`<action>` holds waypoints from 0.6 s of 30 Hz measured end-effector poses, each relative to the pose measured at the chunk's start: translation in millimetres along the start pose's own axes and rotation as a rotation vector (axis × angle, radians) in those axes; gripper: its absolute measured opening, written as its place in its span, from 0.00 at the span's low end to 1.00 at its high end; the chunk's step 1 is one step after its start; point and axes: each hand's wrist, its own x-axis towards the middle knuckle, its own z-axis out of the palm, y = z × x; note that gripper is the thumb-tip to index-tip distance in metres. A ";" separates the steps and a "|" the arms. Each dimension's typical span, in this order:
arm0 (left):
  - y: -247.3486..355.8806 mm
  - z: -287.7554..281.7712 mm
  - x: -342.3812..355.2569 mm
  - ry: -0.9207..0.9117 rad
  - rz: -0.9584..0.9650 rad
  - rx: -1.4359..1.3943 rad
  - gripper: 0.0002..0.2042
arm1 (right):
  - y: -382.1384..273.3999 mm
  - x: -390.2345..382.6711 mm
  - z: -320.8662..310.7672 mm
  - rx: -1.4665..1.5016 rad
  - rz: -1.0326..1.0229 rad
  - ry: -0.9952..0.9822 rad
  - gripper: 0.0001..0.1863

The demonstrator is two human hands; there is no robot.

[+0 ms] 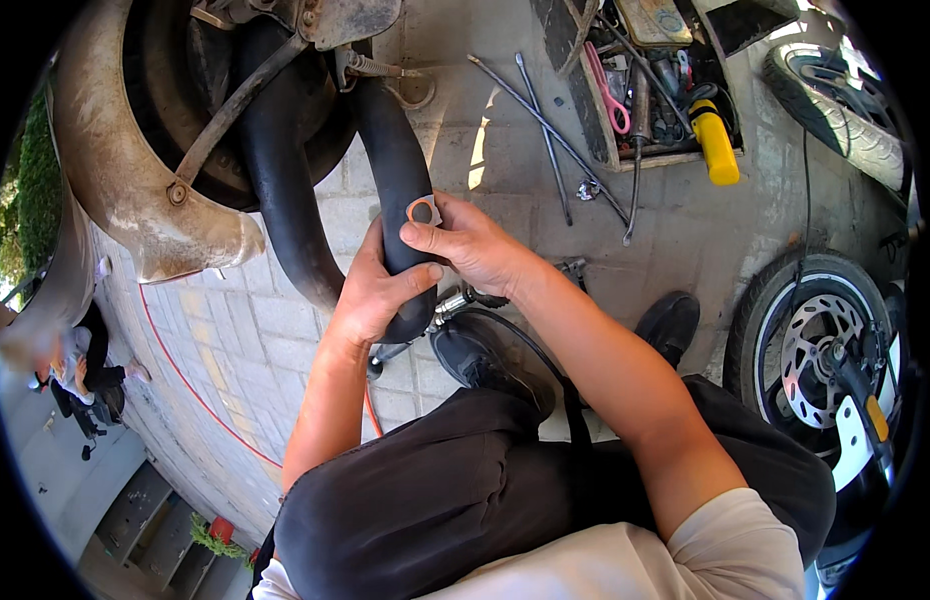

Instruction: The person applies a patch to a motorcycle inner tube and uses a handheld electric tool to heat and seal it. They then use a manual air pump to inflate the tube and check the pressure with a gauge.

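Observation:
A black inner tube (290, 205) hangs looped from a vehicle's wheel (322, 150) under a dirty mudguard (110, 140) at upper left. My left hand (375, 290) grips the tube's near section from beneath, thumb across it. Just above, my right hand (455, 240) also grips the tube, its thumb at a small orange-rimmed patch (422, 210) with pale film on the tube's surface. A pump-like metal fitting with a black hose (515, 330) lies on the pavers below my hands.
A tool box (613, 135) with a yellow tool (715, 145) sits at upper right beside loose metal bars (545, 130). Wheels (835, 120) (760, 350) stand at right. A red hose (185, 370) crosses the pavers (255, 320). A person (80, 370) sits at far left.

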 end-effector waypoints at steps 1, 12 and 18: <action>1.3 3.8 -0.5 0.010 0.054 0.102 0.36 | 4.2 -1.4 -5.7 0.018 0.040 0.003 0.26; -23.3 3.5 -29.5 0.131 0.409 1.340 0.22 | -19.1 -0.3 -33.1 -0.145 0.032 0.289 0.36; -10.2 3.6 -21.7 0.016 0.423 1.464 0.23 | -114.9 -0.6 -51.8 -0.067 -0.573 0.655 0.19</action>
